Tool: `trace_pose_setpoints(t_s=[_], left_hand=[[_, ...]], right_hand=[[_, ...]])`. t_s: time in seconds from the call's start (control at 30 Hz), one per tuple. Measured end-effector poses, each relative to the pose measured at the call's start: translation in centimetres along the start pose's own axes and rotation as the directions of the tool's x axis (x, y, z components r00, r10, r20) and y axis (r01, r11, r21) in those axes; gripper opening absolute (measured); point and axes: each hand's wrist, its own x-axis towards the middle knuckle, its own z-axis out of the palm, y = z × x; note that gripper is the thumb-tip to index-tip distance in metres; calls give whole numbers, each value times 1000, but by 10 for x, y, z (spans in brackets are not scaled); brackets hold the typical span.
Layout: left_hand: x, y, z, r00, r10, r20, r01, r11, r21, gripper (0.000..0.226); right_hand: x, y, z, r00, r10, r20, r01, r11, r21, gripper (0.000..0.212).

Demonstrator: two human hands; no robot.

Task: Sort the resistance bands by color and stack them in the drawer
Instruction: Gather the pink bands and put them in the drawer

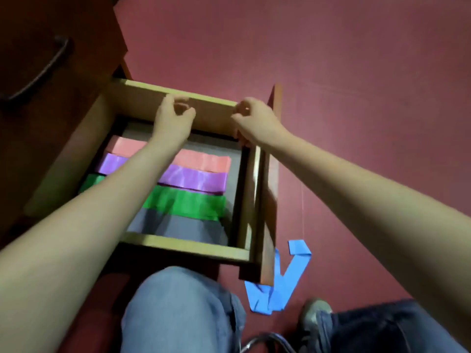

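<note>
A wooden drawer [183, 244] stands pulled out below me. On its grey bottom lie three flat resistance bands in rows: pink [204, 160] farthest, purple [196, 178] in the middle, green [188, 202] nearest. A blue band [288, 278] lies crumpled on the red floor, beside the drawer's reddish front panel [270, 179]. My left hand [173, 121] hovers by the drawer's far wall with fingers curled and pinched, nothing visible in them. My right hand [254, 121] is curled the same way at the far right corner, touching the wood there.
A dark wooden cabinet with a black handle [38, 72] rises at the left. My knee in jeans [178, 301] is just in front of the drawer. A shoe [313, 314] and a curved metal bar [267, 340] are at the bottom. Red floor extends to the right.
</note>
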Motion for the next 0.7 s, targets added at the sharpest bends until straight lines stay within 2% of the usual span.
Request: trace_pose_setpoints(t_s=[0.1, 0.2, 0.3, 0.4, 0.5, 0.63, 0.7], left_hand=[[-44, 47, 27, 987, 98, 126, -74, 980, -184, 17], [-90, 79, 47, 952, 212, 221, -144, 946, -289, 18], [-137, 100, 70, 916, 209, 344, -83, 934, -347, 25], [-171, 103, 94, 904, 178, 389, -11, 919, -395, 32], [-199, 91, 130, 895, 93, 435, 98, 913, -396, 35], [-225, 58, 179, 849, -92, 520, 304, 890, -339, 35], [-230, 41, 194, 837, -162, 522, 363, 879, -310, 34]], right_hand=[[-29, 10, -34, 997, 54, -52, -49, 994, 95, 25], [-63, 27, -55, 996, 83, -37, -78, 989, 126, 19], [-96, 60, -71, 989, 147, -22, -142, 976, 167, 13], [-118, 97, -81, 971, 236, 41, -240, 951, 196, 18], [-134, 153, -84, 942, 313, 121, -324, 942, 91, 16], [-143, 234, -89, 863, 407, 299, -354, 910, -218, 18], [-144, 263, -92, 824, 456, 336, -360, 879, -312, 22]])
